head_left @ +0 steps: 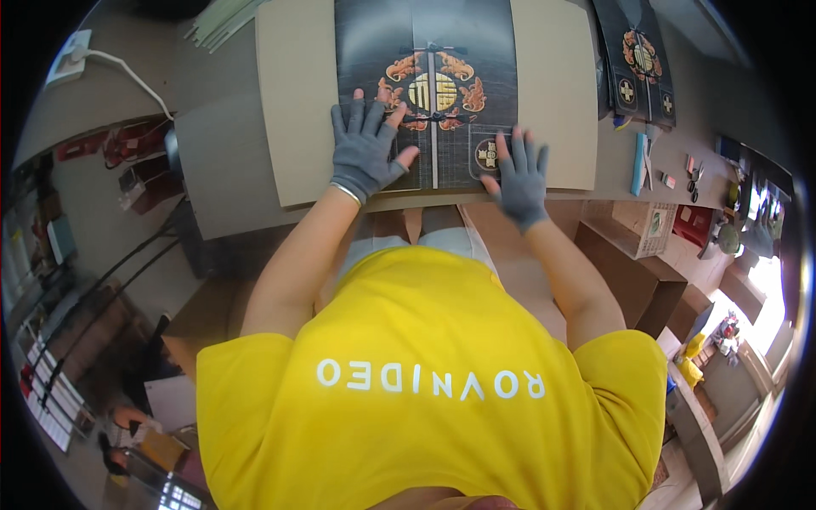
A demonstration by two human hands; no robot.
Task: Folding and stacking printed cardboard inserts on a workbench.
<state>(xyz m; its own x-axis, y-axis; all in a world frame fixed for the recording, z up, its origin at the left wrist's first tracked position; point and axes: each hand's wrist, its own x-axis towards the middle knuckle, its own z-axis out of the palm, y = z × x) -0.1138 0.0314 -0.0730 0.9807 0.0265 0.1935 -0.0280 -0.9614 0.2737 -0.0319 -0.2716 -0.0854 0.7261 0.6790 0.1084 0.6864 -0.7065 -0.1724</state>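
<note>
Grey fingerless gloves cover both hands, leaving the fingertips bare. The left hand lies over the left half of a black printed panel, fingers fanned wide and pointing to the far side, the thumb stretched out to the right toward the pale line down the panel's middle. The right hand is also spread and grasps nothing; it is at the near right corner of the panel, thumb and index finger beside a small round emblem. How firmly either hand presses cannot be told.

The panel is straight ahead of the person, on a wider beige board that shows on its left and right and rests on a grey table. Between the hands and slightly farther off, a gold medallion sits in a ring of orange figures, cut by the pale line.

On the far right of the table is a similar black printed piece. Nearer on that side are a light blue strip-like object and dark-handled scissors. Pale green strips lie at the far left
</note>
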